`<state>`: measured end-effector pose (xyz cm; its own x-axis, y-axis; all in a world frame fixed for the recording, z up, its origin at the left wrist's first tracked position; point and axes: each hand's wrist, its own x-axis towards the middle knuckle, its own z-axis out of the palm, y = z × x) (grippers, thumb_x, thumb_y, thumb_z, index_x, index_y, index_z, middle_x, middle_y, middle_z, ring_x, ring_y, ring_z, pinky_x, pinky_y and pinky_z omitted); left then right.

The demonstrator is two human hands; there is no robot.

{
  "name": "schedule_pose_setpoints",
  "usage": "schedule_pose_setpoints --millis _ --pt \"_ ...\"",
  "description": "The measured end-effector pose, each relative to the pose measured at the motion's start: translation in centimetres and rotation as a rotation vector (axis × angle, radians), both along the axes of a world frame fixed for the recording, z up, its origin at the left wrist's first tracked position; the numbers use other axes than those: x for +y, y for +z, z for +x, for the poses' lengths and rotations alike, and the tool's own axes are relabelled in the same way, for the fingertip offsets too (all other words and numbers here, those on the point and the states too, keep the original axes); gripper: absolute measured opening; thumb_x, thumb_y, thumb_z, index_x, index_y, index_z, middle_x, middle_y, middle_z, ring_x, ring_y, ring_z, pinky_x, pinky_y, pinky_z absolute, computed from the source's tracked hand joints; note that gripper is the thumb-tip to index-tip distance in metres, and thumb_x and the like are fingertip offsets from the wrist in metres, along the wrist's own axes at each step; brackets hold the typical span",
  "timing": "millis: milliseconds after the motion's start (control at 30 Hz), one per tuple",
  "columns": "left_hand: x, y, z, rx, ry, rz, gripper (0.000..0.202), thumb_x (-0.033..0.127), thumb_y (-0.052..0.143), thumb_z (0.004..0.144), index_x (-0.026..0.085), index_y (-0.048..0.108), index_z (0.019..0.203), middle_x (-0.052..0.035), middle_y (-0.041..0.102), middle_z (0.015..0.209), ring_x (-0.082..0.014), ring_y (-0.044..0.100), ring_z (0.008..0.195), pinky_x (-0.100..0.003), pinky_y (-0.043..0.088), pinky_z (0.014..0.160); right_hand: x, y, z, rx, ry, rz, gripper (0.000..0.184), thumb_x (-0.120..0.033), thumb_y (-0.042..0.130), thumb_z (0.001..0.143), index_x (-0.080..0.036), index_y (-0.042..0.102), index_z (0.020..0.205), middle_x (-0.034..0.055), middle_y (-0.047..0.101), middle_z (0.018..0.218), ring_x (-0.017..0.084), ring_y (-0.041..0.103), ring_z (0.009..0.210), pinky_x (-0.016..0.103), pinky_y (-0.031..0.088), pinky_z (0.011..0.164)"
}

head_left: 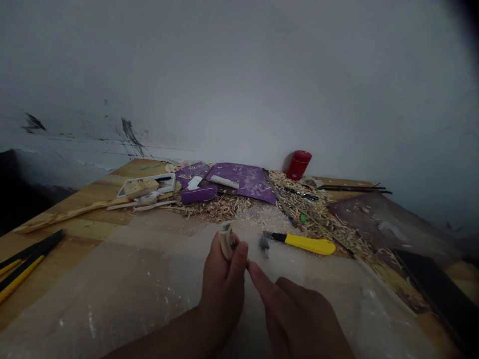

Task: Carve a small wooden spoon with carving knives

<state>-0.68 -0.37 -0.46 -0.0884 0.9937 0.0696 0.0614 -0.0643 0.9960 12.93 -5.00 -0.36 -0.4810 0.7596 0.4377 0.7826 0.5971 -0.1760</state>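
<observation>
While left hand [220, 289] pinches small pale wood piece [226, 242] upright between fingers [237, 259], right hand [295, 314] hovers near, index extended, tip just beside wood; yellow utility knife [309, 244] lies on bench [112, 279], farther right.

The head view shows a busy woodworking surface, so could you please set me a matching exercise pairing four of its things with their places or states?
Things:
1. Pale wooden piece
2. Red cylindrical canister
3. Yellow-handled utility knife
4. Purple sheet

Places or states:
A. Upright by the wall
B. Scattered with pale wood shavings
C. Held in the left hand
D. Lying right of the left hand

Pairs: 1-C, 2-A, 3-D, 4-B.
</observation>
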Motion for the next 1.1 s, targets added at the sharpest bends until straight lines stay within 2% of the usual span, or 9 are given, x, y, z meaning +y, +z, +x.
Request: schedule_pose_setpoints --millis 267,433,633,900,1100 --pt "-0.3 0.2 0.4 -0.011 0.08 -0.024 0.031 0.051 0.046 0.079 0.02 0.046 0.074 0.002 0.046 0.062 -0.0117 0.043 0.056 -0.023 0.037 0.05 -0.1 -1.2 -0.9 0.085 -0.039 0.058 0.053 -0.013 0.025 0.088 -0.018 0.014 0.139 -0.0001 0.055 0.059 0.016 0.054 0.044 0.025 0.035 0.04" --pt "-0.2 0.2 0.4 -0.091 0.056 -0.044 0.032 0.052 0.046 0.079 0.02 0.045 0.078 0.003 0.045 0.064 -0.0097 0.041 0.053 -0.021 0.037 0.048 0.1 -1.7 -1.2 0.067 -0.049 0.03 0.049 -0.015 0.029 0.089 -0.018 0.021 0.137 0.0008 0.058 0.064 0.016 0.055 0.048 0.025 0.036 0.043" --pt "-0.4 0.5 0.4 -0.211 -0.018 -0.163 0.033 0.052 0.05 0.076 0.02 0.045 0.078 0.0065 0.043 0.054 -0.0067 0.037 0.043 -0.019 0.033 0.04 0.4 -1.4 -1.1 0.076 -0.009 0.013 0.047 -0.013 0.03 0.088 -0.015 0.023 0.134 0.0018 0.059 0.068 0.016 0.057 0.052 0.026 0.038 0.045" --pt "-0.3 0.2 0.3 -0.265 -0.025 -0.118 0.032 0.05 0.054 0.075 0.019 0.045 0.075 0.0066 0.045 0.052 -0.0065 0.039 0.043 -0.019 0.034 0.041 0.3 -1.2 -1.2 0.137 0.004 0.056 0.042 -0.015 0.026 0.089 -0.015 0.028 0.131 0.0008 0.058 0.062 0.016 0.055 0.046 0.025 0.035 0.041" --pt "0.3 0.0 0.3 -0.274 -0.07 -0.09 0.028 0.044 0.058 0.073 0.018 0.045 0.072 0.0072 0.045 0.05 -0.0071 0.038 0.044 -0.02 0.035 0.044 0.1 0.0 -0.4 0.098 0.026 0.014 0.041 -0.011 0.028 0.085 -0.013 0.035 0.125 0.0006 0.057 0.059 0.016 0.055 0.044 0.024 0.034 0.04"
